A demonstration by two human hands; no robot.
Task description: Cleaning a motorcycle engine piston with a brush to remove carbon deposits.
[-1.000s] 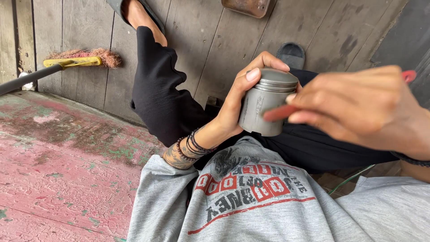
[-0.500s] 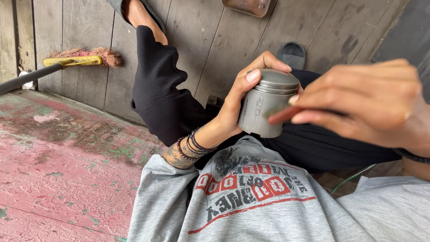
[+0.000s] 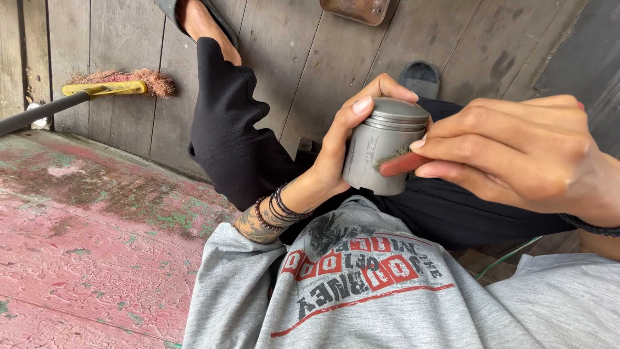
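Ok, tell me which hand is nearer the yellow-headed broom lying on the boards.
Left. The left hand, gripping the grey piston, sits closer to the broom; the right hand is beyond the piston, farther off.

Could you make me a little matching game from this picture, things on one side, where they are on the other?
Things:
1. metal piston
2. small red brush
3. broom
4. dark sandal

Places:
A. lying on the grey planks, far left
B. gripped in the left hand
C. on the planks just beyond the piston
D. pinched in the right hand

Pairs: 1-B, 2-D, 3-A, 4-C
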